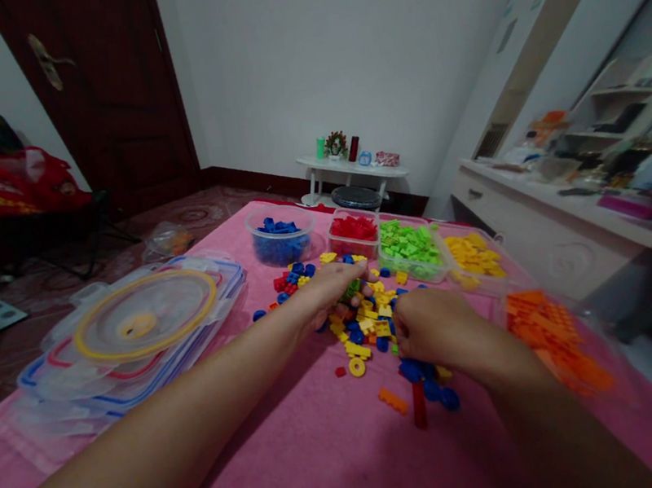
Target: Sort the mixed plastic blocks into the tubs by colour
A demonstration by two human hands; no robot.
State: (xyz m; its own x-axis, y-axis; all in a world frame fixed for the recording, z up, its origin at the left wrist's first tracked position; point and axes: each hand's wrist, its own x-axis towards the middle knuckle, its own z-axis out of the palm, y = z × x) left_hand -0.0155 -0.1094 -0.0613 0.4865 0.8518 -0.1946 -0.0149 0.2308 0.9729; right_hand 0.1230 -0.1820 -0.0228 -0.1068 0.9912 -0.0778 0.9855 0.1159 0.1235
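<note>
A loose pile of mixed toy building bricks [368, 324], mostly yellow and blue, lies on the pink cloth. My left hand [344, 278] reaches over the far side of the pile, its fingers curled around green building bricks [351, 290]. At the pile's right side is my right hand [428, 322], closed with the fingers turned down and hidden, so what it holds cannot be made out. Just below it lie blue round pieces [431, 389] and a red brick [418, 406]. An orange brick [393, 400] and a yellow ring [356, 367] lie nearby.
Behind the pile stand clear tubs of blue [281, 239], red [353, 230], green [408, 246] and yellow bricks [474, 255]. An orange-brick tub [555, 340] sits beside my right forearm. Stacked clear lids [140, 319] lie left on the pink cloth [311, 461].
</note>
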